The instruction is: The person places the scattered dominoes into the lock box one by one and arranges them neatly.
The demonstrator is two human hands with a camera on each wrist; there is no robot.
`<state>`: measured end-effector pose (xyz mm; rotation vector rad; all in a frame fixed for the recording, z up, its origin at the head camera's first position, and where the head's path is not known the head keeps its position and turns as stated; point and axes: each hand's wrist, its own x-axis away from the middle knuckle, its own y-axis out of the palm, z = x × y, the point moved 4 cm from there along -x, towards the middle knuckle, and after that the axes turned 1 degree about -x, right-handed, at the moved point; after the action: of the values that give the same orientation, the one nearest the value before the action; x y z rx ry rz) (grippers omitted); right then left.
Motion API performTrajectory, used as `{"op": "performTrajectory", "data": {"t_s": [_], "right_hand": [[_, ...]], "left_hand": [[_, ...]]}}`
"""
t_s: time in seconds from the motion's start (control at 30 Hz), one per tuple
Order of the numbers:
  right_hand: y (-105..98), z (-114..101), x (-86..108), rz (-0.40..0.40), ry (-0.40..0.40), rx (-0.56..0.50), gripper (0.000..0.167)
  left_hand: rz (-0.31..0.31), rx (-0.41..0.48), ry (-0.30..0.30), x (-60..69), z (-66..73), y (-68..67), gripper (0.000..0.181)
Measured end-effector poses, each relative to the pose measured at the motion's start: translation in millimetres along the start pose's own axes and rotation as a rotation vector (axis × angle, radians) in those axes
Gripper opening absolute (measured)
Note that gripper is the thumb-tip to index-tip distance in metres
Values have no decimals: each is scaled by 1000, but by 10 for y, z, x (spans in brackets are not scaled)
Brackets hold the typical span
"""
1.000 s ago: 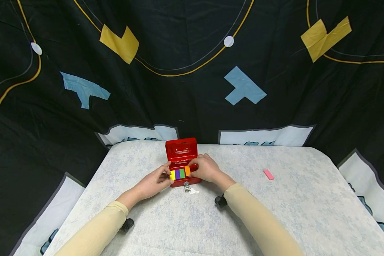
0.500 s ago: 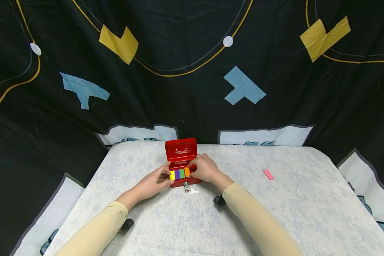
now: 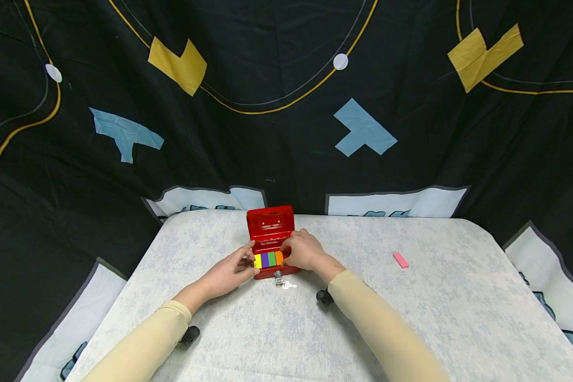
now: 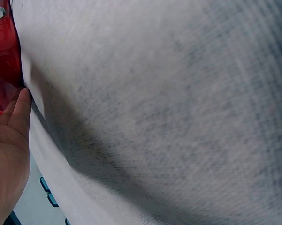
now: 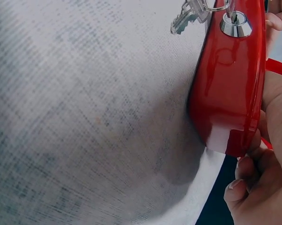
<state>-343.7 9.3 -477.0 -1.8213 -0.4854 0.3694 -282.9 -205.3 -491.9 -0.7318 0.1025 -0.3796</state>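
Observation:
A red cash box (image 3: 270, 222) stands with its lid raised near the far edge of the table. Inside it, yellow (image 3: 257, 261), purple (image 3: 265, 260), green (image 3: 271, 259) and orange (image 3: 279, 258) blocks lie side by side in a row. My left hand (image 3: 227, 273) holds the box's left end, thumb near the front corner and fingers at the side by the yellow block. My right hand (image 3: 307, 250) reaches over the right end and pinches the orange block; its fingertips are partly hidden. In the right wrist view, several fingers (image 5: 237, 190) curl outside the box wall.
Keys (image 5: 183, 18) hang from the lock (image 5: 235, 23) on the box's front and touch the tablecloth. A pink block (image 3: 401, 260) lies apart on the right of the table (image 3: 458, 297). Behind hangs a dark curtain (image 3: 277, 154).
My right hand has shifted slightly left and lowered the orange block, which now lines up with the green one. The left hand and the box stay put.

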Motion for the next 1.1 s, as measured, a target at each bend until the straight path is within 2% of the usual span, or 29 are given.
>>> {"op": "performTrajectory", "data": {"t_s": [0.57, 1.1], "right_hand": [[13, -4, -8, -3, 3, -1, 35], [10, 4, -7, -12, 7, -24, 39]], "left_hand": [[2, -11, -4, -7, -29, 8, 34], [2, 6, -1, 3, 8, 2, 30]]}}
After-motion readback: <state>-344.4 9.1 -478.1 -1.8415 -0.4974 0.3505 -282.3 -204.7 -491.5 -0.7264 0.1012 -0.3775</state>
